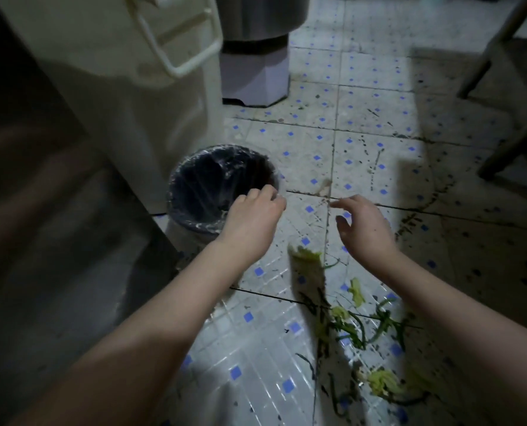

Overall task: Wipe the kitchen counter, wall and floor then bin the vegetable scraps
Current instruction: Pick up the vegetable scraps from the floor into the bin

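I see both forearms reaching forward from the bottom edge over the floor (376,118), which is pale tile with small blue squares and dark specks. Nearest me, the vegetable scraps (353,325) lie scattered on the tiles at lower right, between the two forearms and under the right one: pale leaf pieces and thin green strips. Further out, the right hand (363,229) hovers above the tiles, fingers spread and loosely curved, holding nothing. The left hand (253,210) sits over the near right rim of the bin (176,192), fingers curled downward; I cannot tell whether it holds anything. The bin stands on the floor, lined with a clear plastic bag (213,179). Behind it is a cream-coloured unit (133,87); beyond that, a metal cylinder (256,26) on a pale base. Dark furniture legs (499,47) show at far right.
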The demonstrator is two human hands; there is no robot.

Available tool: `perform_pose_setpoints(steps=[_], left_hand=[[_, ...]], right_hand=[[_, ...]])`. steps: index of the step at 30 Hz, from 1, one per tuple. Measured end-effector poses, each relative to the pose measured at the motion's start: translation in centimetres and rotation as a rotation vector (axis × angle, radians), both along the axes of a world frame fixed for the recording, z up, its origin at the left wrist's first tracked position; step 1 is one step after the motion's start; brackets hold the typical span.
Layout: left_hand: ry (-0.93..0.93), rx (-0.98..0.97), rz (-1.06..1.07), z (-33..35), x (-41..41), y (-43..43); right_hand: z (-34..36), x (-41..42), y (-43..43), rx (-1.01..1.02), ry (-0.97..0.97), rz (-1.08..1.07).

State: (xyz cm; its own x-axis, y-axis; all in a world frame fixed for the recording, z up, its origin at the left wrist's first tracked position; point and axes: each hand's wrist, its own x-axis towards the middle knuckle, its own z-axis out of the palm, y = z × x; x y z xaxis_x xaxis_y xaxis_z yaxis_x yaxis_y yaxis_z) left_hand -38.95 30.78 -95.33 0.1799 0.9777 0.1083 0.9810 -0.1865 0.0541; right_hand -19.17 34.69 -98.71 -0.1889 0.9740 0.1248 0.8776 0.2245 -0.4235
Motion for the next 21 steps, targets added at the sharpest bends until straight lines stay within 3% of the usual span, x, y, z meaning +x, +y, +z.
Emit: perform_pose_setpoints(steps=[15,21], left_hand=[[0.119,-0.334,-0.149,-10.8,7.0,2.1],[0.193,-0.328,-0.111,-14.7,8.0,2.7]], right_hand=[[-7.3,11.8,-3.9,-0.23,-0.043,-0.2],[-9.1,12.9,-5.7,-0.322,-0.024,-0.189]])
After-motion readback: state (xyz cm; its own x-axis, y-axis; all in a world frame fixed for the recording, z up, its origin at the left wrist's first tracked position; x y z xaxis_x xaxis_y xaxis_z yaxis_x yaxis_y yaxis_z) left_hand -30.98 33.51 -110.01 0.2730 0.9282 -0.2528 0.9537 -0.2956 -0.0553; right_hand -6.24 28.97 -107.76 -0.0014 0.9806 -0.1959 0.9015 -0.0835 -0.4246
